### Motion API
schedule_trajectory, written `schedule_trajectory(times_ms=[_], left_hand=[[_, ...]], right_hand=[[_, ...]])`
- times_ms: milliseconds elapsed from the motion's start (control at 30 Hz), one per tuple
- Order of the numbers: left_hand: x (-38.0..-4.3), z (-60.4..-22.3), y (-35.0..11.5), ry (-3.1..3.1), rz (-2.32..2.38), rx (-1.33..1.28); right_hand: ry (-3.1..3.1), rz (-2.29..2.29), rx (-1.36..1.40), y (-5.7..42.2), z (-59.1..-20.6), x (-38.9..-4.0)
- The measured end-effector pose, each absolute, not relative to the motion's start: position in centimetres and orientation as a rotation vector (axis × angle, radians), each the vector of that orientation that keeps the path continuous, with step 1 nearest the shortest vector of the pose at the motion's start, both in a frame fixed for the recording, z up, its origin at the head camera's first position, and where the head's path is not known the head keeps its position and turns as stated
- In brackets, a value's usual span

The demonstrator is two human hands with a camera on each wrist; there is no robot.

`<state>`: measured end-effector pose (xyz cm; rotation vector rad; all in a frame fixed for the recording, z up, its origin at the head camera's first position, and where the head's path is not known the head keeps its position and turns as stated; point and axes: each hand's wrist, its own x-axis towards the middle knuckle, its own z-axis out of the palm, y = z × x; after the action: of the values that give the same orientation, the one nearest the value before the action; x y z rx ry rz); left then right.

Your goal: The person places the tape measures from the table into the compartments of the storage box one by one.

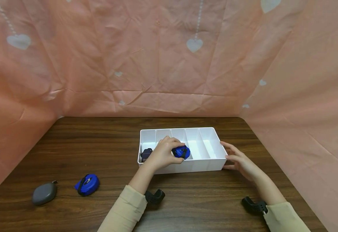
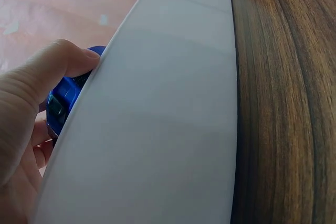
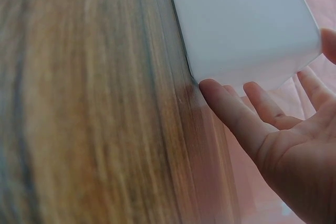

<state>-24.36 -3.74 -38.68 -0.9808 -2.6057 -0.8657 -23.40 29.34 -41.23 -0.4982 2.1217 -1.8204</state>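
My left hand (image 1: 164, 154) pinches a blue tape measure (image 1: 183, 152) with a black strap between thumb and fingers. It is at the front wall of a white divided box (image 1: 199, 165), over the middle compartment. In the left wrist view the thumb lies along the box's rim, and part of the tape measure (image 2: 64, 94) is hidden behind the wall. My right hand (image 1: 242, 164) is at the box's right end, fingers spread and fairly straight, with fingertips (image 3: 209, 85) right at its edge. A dark, blocky object (image 1: 146, 154) sits in the leftmost compartment, partly behind my left wrist.
On the wooden table (image 1: 105, 145) to the left lie another blue tape measure (image 1: 90, 184) with a black strap and a grey rounded case (image 1: 44, 193) with a small loop. Pink cloth (image 1: 157, 64) with white hearts hangs around the table's back and sides.
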Motion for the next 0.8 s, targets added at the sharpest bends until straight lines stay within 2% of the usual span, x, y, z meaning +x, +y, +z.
schedule_trajectory(times_ms=[800], left_hand=[[-24.13,-38.60,-3.51,-2.674,-0.792,-1.033]], right_hand=[[2.117,-1.819,-0.506,29.53,-41.24,-23.45]])
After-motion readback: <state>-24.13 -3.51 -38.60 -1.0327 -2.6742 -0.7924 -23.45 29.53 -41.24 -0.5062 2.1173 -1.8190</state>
